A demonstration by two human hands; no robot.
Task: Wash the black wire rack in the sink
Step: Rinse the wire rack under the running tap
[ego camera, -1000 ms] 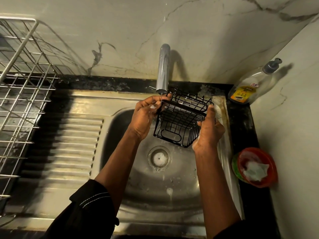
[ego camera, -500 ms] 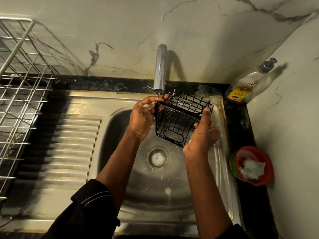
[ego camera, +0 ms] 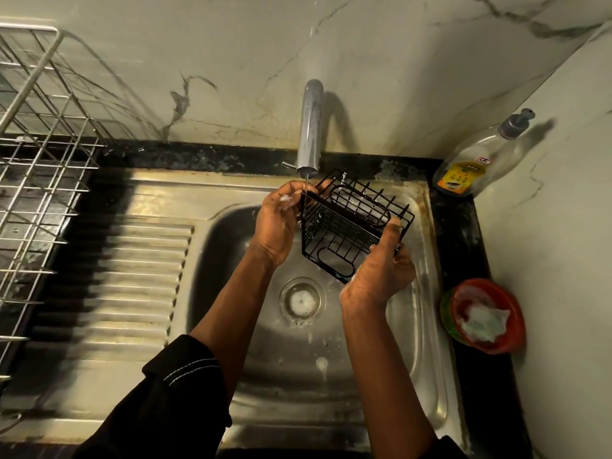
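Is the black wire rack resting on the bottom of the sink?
No, both hands, left hand and right hand, hold the black wire rack up above the drain.

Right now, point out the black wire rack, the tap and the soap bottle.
black wire rack [ego camera: 344,226]: head view, on its wire side panel.
tap [ego camera: 309,127]: head view, on the spout's middle.
soap bottle [ego camera: 477,160]: head view, on its clear body.

We see the black wire rack [ego camera: 351,226] — a small box-shaped basket of thin bars — held tilted on one corner above the steel sink [ego camera: 427,293], just under the tap [ego camera: 309,127], soap suds clinging to its wires.
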